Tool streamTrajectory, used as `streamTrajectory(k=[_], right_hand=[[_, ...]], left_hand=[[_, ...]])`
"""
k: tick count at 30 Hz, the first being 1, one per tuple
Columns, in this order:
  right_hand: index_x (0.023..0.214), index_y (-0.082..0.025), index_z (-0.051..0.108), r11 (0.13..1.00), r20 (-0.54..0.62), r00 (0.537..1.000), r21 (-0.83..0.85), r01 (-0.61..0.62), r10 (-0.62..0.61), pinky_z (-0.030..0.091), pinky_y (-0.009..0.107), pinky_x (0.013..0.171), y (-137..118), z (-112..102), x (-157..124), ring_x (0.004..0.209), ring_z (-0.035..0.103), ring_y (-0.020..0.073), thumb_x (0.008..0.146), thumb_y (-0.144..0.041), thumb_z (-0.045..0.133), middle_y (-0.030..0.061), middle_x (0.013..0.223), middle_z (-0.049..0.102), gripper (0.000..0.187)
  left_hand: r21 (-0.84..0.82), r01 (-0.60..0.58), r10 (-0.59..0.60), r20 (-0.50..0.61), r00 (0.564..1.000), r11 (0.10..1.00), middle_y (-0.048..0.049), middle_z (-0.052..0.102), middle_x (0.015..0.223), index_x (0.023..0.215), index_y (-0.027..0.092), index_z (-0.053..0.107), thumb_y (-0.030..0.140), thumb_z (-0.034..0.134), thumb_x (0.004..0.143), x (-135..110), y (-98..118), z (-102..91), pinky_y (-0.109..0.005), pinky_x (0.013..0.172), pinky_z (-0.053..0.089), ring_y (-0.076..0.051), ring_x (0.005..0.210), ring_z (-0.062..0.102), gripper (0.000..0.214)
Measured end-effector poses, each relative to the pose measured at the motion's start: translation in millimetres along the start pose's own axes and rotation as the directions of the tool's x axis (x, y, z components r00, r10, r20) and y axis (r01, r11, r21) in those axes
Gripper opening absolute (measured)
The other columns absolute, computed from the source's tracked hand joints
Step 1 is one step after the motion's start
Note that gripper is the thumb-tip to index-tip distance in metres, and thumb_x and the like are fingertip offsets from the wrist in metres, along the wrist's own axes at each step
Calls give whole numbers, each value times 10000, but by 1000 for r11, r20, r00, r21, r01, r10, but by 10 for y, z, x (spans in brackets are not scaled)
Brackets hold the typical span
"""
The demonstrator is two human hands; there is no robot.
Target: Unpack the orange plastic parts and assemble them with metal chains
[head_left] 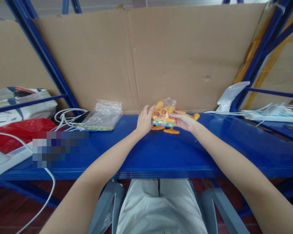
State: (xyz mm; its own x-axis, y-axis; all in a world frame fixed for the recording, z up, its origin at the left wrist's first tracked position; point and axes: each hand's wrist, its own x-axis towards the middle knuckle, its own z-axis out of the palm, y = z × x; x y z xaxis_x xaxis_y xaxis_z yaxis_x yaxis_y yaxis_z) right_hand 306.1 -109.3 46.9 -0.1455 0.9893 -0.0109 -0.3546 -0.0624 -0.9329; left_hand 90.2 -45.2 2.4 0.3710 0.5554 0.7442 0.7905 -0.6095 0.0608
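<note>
A clear plastic bag (164, 119) with a colourful printed strip along its near edge is between my hands, with several orange plastic pieces (164, 112) inside it. My left hand (145, 121) grips the bag's left side, fingers curled over the top. On the other side, my right hand (185, 121) pinches the bag's right edge between thumb and fingers. Loose orange pieces (171, 131) lie on the blue shelf just in front of the bag, and another orange piece (196, 116) shows behind my right wrist. What the pieces are I cannot make out.
A stack of flat clear bags (101, 117) lies to the left, beside coiled white cables (63, 117) and a red bag (19, 131). Cardboard (173, 58) walls the back of the blue shelf (156, 156). At right sits a white power strip (273, 115).
</note>
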Motion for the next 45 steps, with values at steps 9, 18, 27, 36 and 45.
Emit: streamTrajectory(k=[9, 18, 27, 36, 45], right_hand=[[812, -234, 521, 985, -213, 972, 117, 129, -102, 608, 258, 677, -45, -100, 97, 662, 660, 127, 849, -68, 607, -22, 725, 680, 191], [1121, -342, 613, 941, -185, 922, -62, 334, -340, 589, 236, 765, -62, -111, 89, 944, 700, 128, 802, -212, 762, -44, 965, 712, 376], [812, -250, 673, 746, -267, 741, -498, 441, -616, 596, 280, 723, -155, -440, 233, 898, 686, 177, 784, -211, 741, -6, 840, 695, 83], [650, -207, 621, 579, -289, 637, -756, 306, -715, 601, 331, 682, -663, -285, 404, 661, 657, 181, 873, -192, 674, 1, 579, 544, 230], [788, -182, 614, 572, -115, 627, -559, 600, -770, 619, 346, 669, -1242, -143, 935, 710, 710, 181, 915, -216, 663, -18, 631, 543, 140]], left_hand=[[-155, -180, 196, 98, 976, 971, -196, 442, 1570, 1550, 157, 339, 24, 452, 834, 46, -56, 53, -511, 1199, 381, -276, 1469, 417, 737], [37, -78, 65, 264, 962, 996, -234, 594, 1428, 1569, 90, 317, 62, 429, 925, 510, 105, -48, -410, 1069, 506, -260, 1286, 615, 654], [244, -141, -3, 507, 862, 959, -206, 701, 1256, 1539, 109, 400, 93, 444, 958, 824, 391, -208, -328, 951, 539, -260, 1165, 692, 583], [315, 36, -178, 435, 883, 948, -156, 702, 1287, 1331, 187, 671, 259, 468, 1002, 1250, 447, -619, -388, 998, 536, -289, 1214, 663, 393], [101, 225, -246, 363, 899, 969, -124, 737, 850, 1182, 59, 691, 317, 545, 989, 1588, 224, -902, -344, 885, 574, -253, 998, 748, 354]])
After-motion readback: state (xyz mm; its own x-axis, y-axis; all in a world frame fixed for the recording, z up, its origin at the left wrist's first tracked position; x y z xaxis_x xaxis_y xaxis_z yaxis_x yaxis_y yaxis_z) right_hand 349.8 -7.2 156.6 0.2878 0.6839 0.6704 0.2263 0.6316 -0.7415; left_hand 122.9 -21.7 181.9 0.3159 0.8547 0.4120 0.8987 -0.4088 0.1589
